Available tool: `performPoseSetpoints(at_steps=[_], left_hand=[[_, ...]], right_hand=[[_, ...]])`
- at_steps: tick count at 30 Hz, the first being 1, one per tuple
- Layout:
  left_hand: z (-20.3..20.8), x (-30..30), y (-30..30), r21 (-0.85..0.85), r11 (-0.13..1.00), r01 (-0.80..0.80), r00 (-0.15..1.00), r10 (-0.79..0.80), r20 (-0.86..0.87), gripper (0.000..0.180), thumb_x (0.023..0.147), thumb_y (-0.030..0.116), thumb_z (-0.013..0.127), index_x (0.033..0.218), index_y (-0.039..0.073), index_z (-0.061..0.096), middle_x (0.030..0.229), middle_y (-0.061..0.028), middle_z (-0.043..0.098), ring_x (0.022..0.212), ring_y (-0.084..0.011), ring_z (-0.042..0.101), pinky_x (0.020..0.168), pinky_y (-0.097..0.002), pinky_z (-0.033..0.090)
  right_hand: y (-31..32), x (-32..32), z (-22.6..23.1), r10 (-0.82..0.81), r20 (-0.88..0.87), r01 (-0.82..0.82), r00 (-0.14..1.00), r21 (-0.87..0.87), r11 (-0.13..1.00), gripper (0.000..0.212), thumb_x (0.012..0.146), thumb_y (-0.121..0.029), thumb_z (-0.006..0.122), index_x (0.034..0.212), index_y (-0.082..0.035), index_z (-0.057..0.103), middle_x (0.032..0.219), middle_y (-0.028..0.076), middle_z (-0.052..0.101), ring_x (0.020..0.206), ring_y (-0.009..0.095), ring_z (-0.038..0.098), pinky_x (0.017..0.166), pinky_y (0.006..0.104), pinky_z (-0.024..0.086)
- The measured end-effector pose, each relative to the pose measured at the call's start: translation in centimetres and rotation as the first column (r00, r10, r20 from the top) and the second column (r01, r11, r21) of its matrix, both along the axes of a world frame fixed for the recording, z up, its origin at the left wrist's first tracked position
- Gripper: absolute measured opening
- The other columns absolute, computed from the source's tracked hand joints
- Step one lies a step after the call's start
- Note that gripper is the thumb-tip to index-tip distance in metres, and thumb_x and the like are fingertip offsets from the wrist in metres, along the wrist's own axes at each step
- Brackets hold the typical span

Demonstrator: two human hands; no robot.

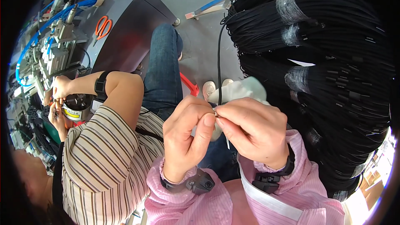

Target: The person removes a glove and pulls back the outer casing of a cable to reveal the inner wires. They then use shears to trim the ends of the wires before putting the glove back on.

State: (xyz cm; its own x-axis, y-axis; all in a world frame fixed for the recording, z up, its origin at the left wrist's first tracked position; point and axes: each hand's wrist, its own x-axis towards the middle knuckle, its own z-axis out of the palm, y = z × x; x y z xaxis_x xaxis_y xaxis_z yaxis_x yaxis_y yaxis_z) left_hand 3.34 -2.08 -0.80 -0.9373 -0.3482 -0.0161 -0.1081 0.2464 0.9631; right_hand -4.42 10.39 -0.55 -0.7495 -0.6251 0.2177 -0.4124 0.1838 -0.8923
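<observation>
the left hand [185, 135] and right hand [255, 131] meet at the fingertips, pinching a black cable [219, 62] whose held part is mostly hidden. film-wrapped cable bundles [333, 81] fill the right side; at left is a co-worker [102, 154] in a striped top, orange-handled scissors [100, 32] beyond.

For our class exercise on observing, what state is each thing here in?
Left hand: pinching a small piece, mostly hidden
Right hand: pinching at the same spot
Black cable: curved, running down to the hands
Cable bundles: bound with clear wrap
Scissors: lying on the bench
Blue tubes: bundled, bent
</observation>
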Motion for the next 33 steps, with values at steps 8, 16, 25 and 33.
performPoseSetpoints(at_steps=[8, 16, 25, 33], left_hand=[[0.3, 0.6, -1.0, -0.171, 0.985, -0.035, 0.999, 0.029, -0.041, 0.004, 0.078, 0.002, 0.057, 0.077, -0.001, 0.055, 0.074, -0.0125, 0.053, 0.064, -0.0275, 0.053, 0.056, -0.0328, 0.044], [0.0, 1.6, -0.3, -0.407, 0.913, -0.033, 0.994, -0.012, -0.107, 0.009, 0.073, 0.005, 0.058, 0.081, 0.004, 0.053, 0.079, -0.0122, 0.049, 0.069, -0.0295, 0.054, 0.059, -0.0377, 0.045], [0.9, 2.9, -1.8, -0.442, 0.883, -0.159, 0.982, 0.097, -0.16, 0.013, 0.07, 0.005, 0.055, 0.083, 0.004, 0.051, 0.073, -0.0135, 0.045, 0.061, -0.0343, 0.052, 0.053, -0.0389, 0.042], [-4.4, 1.3, -2.5, -0.434, 0.877, -0.205, 0.974, 0.228, 0.002, 0.009, 0.079, 0.008, 0.056, 0.086, 0.002, 0.053, 0.076, -0.0112, 0.055, 0.061, -0.0243, 0.057, 0.052, -0.0327, 0.043]], right_hand=[[-1.2, -1.0, 1.5, 0.091, 0.415, -0.098, 0.905, -0.005, 0.995, 0.004, 0.076, 0.002, 0.062, 0.079, 0.001, 0.06, 0.06, 0.003, 0.057, 0.047, 0.004, 0.047, 0.041, 0.0206, 0.034], [-1.2, -0.5, 2.3, -0.053, 0.762, -0.06, 0.645, 0.12, 0.991, 0.015, 0.082, -0.007, 0.057, 0.071, 0.003, 0.061, 0.062, 0.001, 0.06, 0.054, 0.005, 0.051, 0.048, 0.0195, 0.038], [-3.2, -0.5, -0.5, 0.033, 0.75, -0.128, 0.66, 0.069, 0.989, 0.012, 0.077, -0.011, 0.058, 0.078, 0.0, 0.063, 0.067, 0.006, 0.062, 0.06, 0.012, 0.056, 0.053, 0.0247, 0.043], [-5.2, -3.4, -5.7, 0.088, 0.788, -0.322, 0.61, 0.144, 0.936, 0.015, 0.078, -0.01, 0.058, 0.077, 0.003, 0.063, 0.065, 0.003, 0.061, 0.06, 0.007, 0.054, 0.056, 0.023, 0.043]])
